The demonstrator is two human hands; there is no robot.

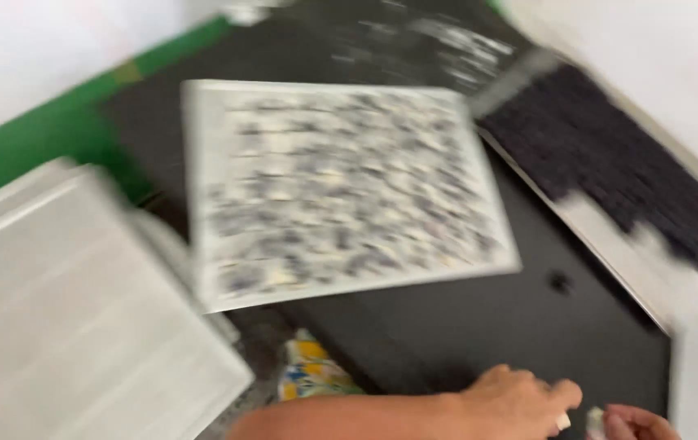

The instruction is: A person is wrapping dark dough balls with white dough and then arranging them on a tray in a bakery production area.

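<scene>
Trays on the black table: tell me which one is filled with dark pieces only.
The tray at the right: its pieces look uniformly dark. The middle tray shows mixed pale and dark pieces, and the white trays at the left look plain.

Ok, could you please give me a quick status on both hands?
Left hand and right hand meet at bottom edge, pinching a small white piece. Grip blurred. Tray untouched.

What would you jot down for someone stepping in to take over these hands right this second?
The picture is blurred by motion.
Left hand: low on the black table, fingers curled, pinching toward the right hand.
Right hand: only the fingers show at the bottom edge; a small pale piece sits between the two hands. Which hand grips it is unclear.
Nearby: a white tray of small dark and pale parts in the middle, a tray with dark parts on the right, a stack of white trays on the left.
What is done and what is left cannot be read.
</scene>
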